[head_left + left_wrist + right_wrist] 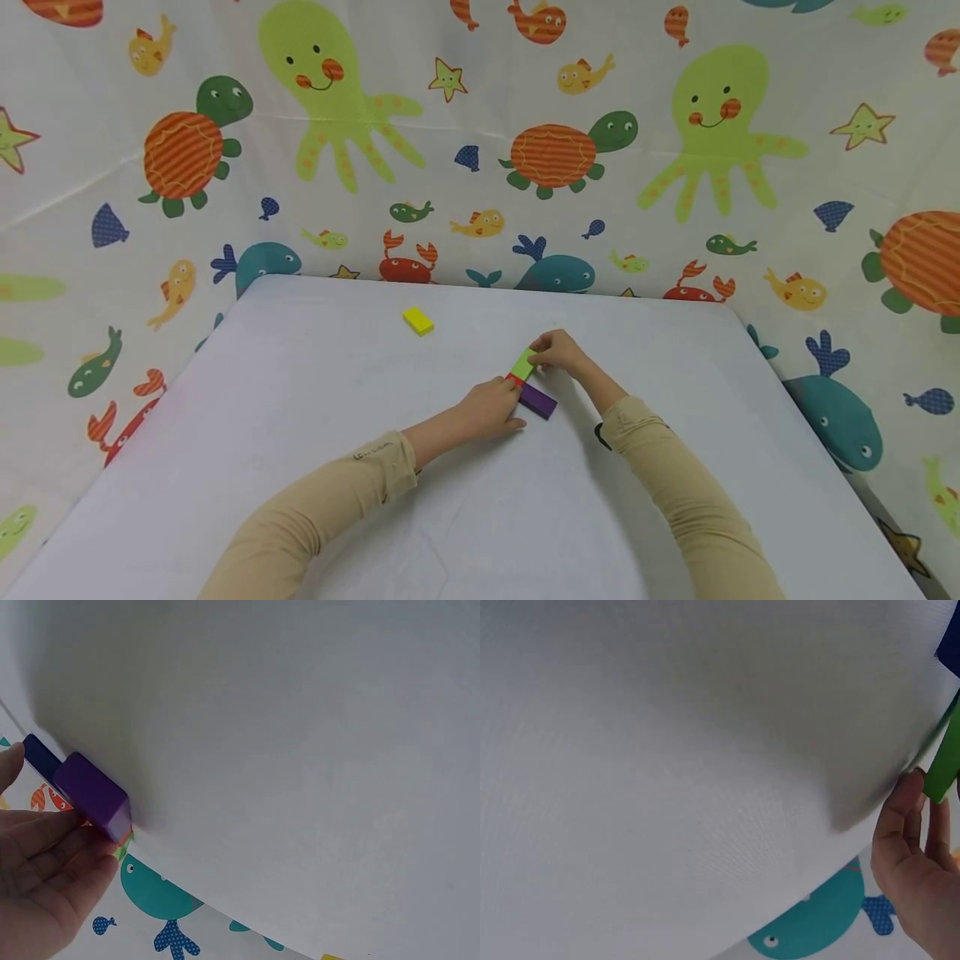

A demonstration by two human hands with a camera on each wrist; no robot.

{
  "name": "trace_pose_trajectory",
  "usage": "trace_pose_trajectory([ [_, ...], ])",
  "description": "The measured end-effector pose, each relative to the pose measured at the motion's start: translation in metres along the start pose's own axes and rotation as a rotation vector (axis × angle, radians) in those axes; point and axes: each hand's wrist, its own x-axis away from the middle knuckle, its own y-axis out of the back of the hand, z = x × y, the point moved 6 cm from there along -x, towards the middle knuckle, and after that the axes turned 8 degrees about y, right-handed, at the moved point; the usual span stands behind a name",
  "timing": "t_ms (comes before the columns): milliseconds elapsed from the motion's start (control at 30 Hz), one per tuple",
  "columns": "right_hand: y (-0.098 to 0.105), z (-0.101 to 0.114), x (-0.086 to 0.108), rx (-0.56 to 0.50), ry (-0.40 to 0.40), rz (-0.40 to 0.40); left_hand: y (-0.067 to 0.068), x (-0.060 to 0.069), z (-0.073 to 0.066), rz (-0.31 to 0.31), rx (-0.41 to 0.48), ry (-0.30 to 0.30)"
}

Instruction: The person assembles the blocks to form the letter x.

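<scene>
The right hand (558, 352) pinches a green block (523, 364), a little right of the table's (337, 358) middle, toward the far edge. A red block (514, 379) shows between it and the left hand (491, 408), whose fingers touch the red one; whether they grip, I cannot tell. A dark purple block (538, 401) lies just beside them. A yellow block (418, 321) lies near the far edge, nearer the far left corner.

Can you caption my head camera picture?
Right hand pinching a green rectangular block, left hand close by, yellow rectangular block apart.
</scene>
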Motion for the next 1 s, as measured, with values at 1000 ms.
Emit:
trace_pose_trajectory([
  [1000,-0.013,-0.071,-0.067,0.131,0.045,0.101,0.0,-0.001,0.0,-0.002,-0.004,0.0],
])
